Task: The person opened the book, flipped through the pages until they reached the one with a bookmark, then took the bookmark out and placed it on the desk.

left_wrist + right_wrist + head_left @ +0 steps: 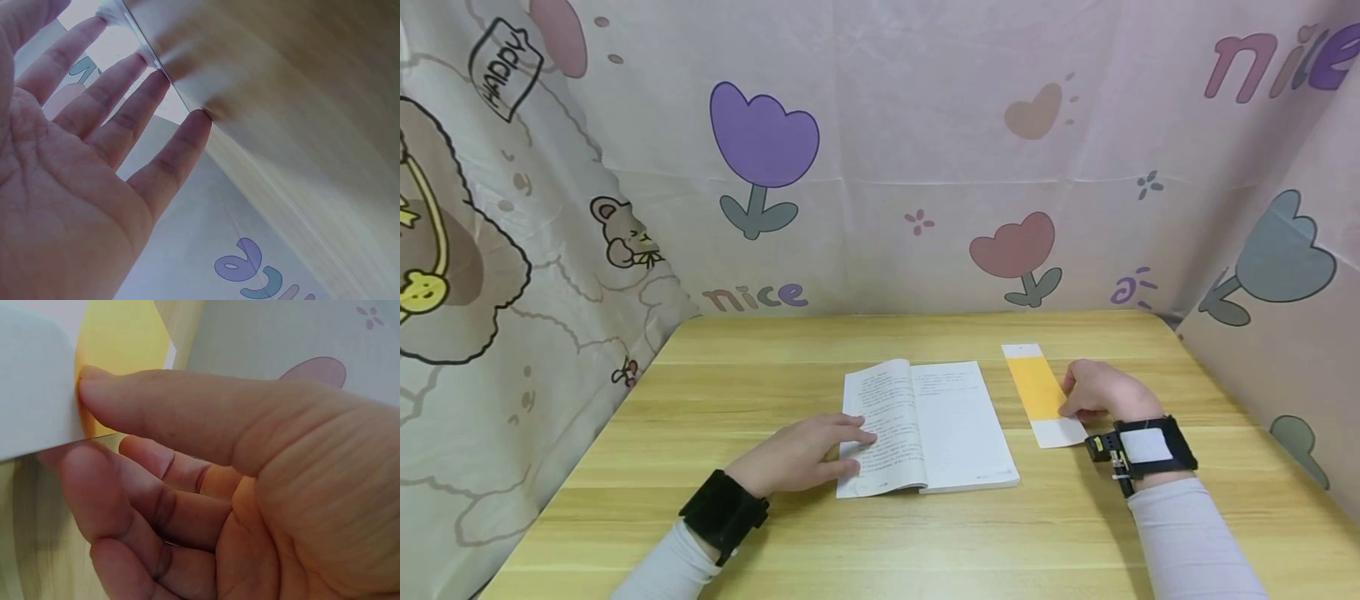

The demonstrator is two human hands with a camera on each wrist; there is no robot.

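Note:
An open book (964, 429) lies on the table, with printed text on its left page (891, 400) and only a few lines at the top of the right one. My left hand (801, 457) rests on the left page, fingers extended and spread; in the left wrist view its fingertips (201, 119) are right at the page edge. To the right of the book is a bookmark (1032, 385), a long card with a yellow middle and white ends. My right hand (1108, 390) pinches its right edge, the thumb (103, 387) on top and fingers underneath.
The wooden table (760, 375) carries the book and the bookmark. A printed cloth (880, 125) with flowers and lettering hangs behind it and along both sides. Each wrist wears a black strap (724, 510).

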